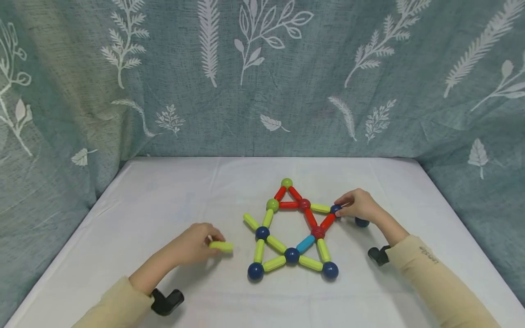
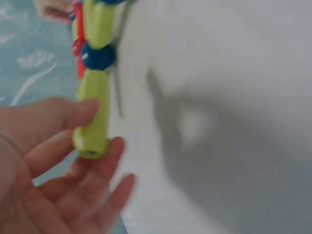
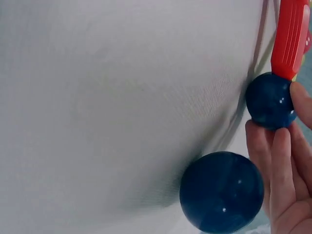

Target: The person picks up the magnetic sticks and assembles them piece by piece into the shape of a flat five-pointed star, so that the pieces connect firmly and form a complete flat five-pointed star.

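Observation:
My left hand (image 1: 196, 245) pinches a yellow-green magnetic rod (image 1: 222, 247) between thumb and fingers, left of the flat structure and apart from it. The left wrist view shows the thumb across this rod (image 2: 94, 114). With its fingertips, my right hand (image 1: 362, 207) grips a dark blue ball (image 1: 335, 209) at the structure's right corner. A yellow-green rod (image 1: 320, 208) and a red rod (image 1: 328, 222) meet at that ball. The structure joins red, yellow-green and light blue rods (image 1: 305, 244) through green, red and dark blue balls (image 1: 291, 255). One yellow-green rod (image 1: 250, 222) sticks out at upper left with its far end free.
Beneath my right hand lies a loose dark blue ball (image 1: 362, 222), large in the right wrist view. A white cloth (image 1: 172, 191) covers the table. Behind it hangs a green-blue curtain (image 1: 229, 118) with white leaf patterns. Both wrists wear black camera mounts (image 1: 167, 302).

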A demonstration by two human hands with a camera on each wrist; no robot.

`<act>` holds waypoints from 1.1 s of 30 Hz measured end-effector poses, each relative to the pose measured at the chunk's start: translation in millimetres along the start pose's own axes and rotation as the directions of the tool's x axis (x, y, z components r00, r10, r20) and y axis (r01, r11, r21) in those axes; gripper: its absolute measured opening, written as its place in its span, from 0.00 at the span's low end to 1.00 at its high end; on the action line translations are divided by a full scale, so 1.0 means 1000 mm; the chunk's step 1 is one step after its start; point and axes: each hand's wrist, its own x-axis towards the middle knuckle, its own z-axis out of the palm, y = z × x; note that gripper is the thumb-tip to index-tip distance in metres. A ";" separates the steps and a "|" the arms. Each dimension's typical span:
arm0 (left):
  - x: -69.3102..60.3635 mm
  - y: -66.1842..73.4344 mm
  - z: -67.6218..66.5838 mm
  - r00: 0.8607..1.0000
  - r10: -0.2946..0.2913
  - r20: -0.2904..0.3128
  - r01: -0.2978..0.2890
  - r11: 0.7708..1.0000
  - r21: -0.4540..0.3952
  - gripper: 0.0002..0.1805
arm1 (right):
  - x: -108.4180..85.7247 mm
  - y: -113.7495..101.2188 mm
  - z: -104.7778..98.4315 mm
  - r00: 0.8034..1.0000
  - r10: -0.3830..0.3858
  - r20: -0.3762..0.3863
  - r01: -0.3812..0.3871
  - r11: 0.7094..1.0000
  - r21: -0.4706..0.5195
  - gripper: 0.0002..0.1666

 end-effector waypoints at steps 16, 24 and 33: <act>0.105 0.000 0.020 0.950 -0.192 -0.245 0.123 0.954 -0.272 0.13 | 0.004 0.003 0.002 0.996 0.075 0.041 -0.078 0.994 0.078 0.19; 0.112 -0.002 0.028 0.941 -0.246 -0.232 0.176 0.942 -0.285 0.12 | 0.005 0.002 0.000 0.997 0.079 0.021 -0.080 0.995 0.052 0.19; 0.102 0.015 0.029 0.946 -0.158 -0.285 0.124 0.983 -0.134 0.16 | 0.004 0.004 0.001 0.997 0.075 0.015 -0.075 0.996 0.045 0.19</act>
